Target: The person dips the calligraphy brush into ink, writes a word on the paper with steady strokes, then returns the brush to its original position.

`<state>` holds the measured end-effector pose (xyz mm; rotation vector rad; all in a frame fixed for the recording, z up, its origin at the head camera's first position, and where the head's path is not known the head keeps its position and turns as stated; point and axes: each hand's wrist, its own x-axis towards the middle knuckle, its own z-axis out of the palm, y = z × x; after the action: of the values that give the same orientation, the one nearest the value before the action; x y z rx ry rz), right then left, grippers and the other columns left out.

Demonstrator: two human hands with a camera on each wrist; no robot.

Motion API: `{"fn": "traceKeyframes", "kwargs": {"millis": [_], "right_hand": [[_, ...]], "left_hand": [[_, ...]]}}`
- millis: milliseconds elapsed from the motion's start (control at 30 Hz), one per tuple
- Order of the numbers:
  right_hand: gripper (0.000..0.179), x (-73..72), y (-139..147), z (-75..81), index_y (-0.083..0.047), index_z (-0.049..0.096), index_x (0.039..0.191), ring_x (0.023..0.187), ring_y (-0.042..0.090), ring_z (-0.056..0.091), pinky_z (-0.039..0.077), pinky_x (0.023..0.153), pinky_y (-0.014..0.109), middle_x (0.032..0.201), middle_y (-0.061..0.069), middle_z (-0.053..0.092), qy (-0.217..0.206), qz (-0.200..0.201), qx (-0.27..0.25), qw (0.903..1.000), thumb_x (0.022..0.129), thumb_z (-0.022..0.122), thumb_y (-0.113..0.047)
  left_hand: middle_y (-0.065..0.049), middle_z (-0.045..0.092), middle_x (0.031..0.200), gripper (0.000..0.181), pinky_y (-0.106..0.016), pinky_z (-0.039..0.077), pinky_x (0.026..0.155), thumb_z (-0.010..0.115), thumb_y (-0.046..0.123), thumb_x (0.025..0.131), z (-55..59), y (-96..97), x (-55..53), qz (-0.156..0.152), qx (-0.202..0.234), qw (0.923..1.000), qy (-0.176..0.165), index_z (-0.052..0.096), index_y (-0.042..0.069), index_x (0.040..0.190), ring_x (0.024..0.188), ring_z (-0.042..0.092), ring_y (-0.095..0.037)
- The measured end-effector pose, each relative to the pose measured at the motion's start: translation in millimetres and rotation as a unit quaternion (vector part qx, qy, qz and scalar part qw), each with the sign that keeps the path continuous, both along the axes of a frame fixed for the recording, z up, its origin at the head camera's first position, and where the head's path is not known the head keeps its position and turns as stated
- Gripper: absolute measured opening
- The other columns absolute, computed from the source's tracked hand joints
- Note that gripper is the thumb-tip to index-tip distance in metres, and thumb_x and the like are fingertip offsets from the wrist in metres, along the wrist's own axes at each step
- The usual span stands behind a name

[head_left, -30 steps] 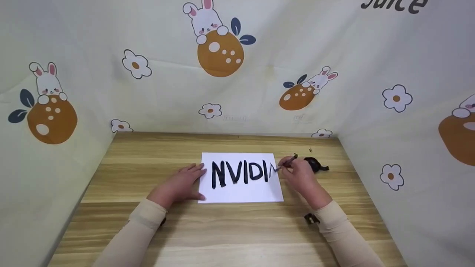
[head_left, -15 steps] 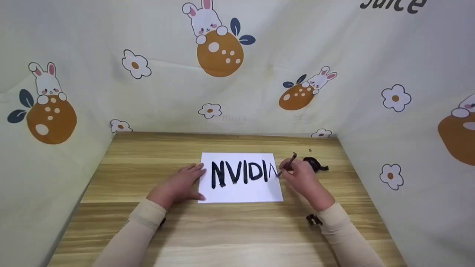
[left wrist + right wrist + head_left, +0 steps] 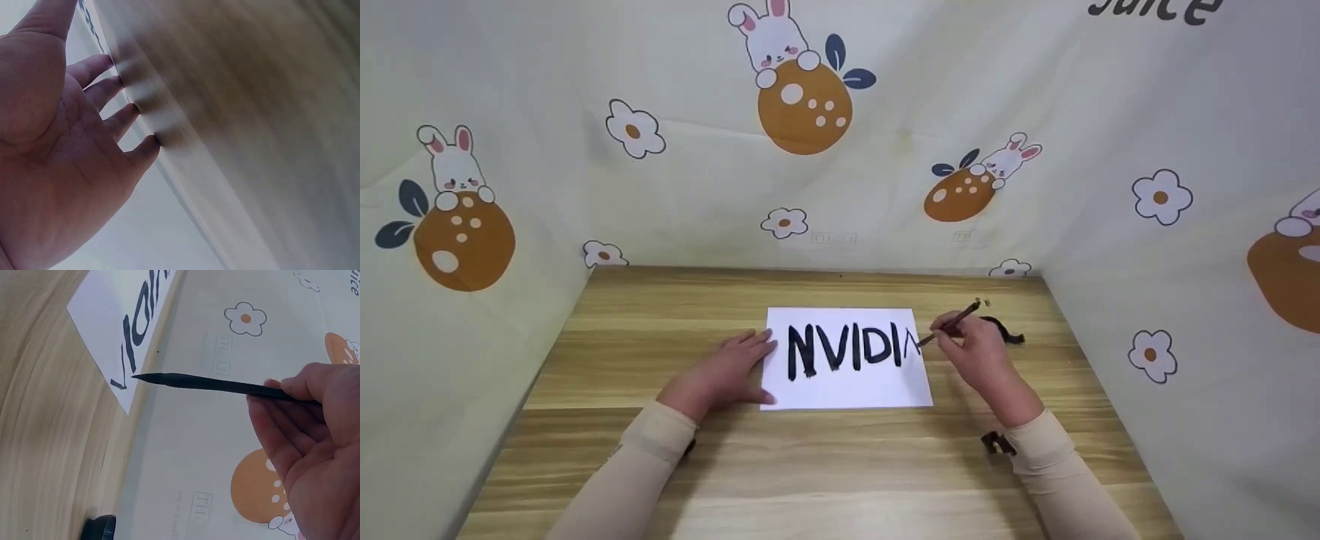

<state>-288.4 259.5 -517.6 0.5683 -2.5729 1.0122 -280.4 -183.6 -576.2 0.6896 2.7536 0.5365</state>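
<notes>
A white sheet of paper lies mid-table, lettered "NVIDI" in thick black strokes, with a thinner peaked mark near its right edge. My left hand rests at the paper's left edge, fingers and thumb spread; the left wrist view shows its fingertips against the surface. Between thumb and fingers, my right hand pinches a dark slender paintbrush. Its pointed tip is by the peaked mark; I cannot tell whether it touches the paper. Behind that hand sits a black rounded object, partly hidden.
Wood-grain tabletop surrounds the paper. A pale cloth printed with rabbits, oranges and flowers encloses the back and sides. Black pieces sit at the right cuff. A tiny dark speck lies near the back right.
The brush first moved down to the right, drawing the peaked mark's right stroke. Now its tip is back higher, the right hand slightly further right, covering more of the black object. The left hand stays put.
</notes>
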Motion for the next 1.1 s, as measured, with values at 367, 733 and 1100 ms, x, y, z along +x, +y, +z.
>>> {"fn": "traceKeyframes", "kwargs": {"millis": [367, 733, 1100], "right_hand": [[0.008, -10.6, 3, -19.6, -0.004, 0.081, 0.103, 0.084, 0.021, 0.073, 0.059, 0.074, 0.024, 0.097, 0.009, 0.081, -0.038, -0.075, -0.131, 0.9878, 0.102, 0.082, -0.012], [0.009, -14.3, 4, -33.3, -0.001, 0.081, 0.103, 0.086, 0.017, 0.074, 0.059, 0.073, 0.018, 0.100, 0.016, 0.081, -0.045, -0.092, -0.225, 0.9690, 0.099, 0.085, -0.008], [0.010, -14.4, 2, -35.8, 0.001, 0.081, 0.103, 0.090, 0.021, 0.076, 0.062, 0.079, 0.019, 0.102, 0.017, 0.081, -0.061, -0.095, -0.250, 0.9617, 0.097, 0.085, -0.006]], "left_hand": [[-0.018, 0.028, 0.180, 0.106, -0.070, 0.021, 0.131, 0.090, 0.052, 0.090, 4.0, 1.4, 1.3, 0.007, 0.004, 0.9999, -0.008, 0.040, 0.004, 0.170, 0.165, 0.022, -0.050], [-0.017, 0.027, 0.181, 0.108, -0.069, 0.019, 0.131, 0.090, 0.055, 0.090, 2.2, -0.5, 1.4, 0.008, 0.008, 0.9999, -0.011, 0.039, 0.004, 0.171, 0.165, 0.021, -0.049], [-0.016, 0.028, 0.181, 0.107, -0.068, 0.019, 0.132, 0.091, 0.053, 0.090, 1.9, 0.2, 0.7, 0.009, 0.003, 0.9999, -0.012, 0.040, 0.005, 0.171, 0.166, 0.020, -0.048]]}}
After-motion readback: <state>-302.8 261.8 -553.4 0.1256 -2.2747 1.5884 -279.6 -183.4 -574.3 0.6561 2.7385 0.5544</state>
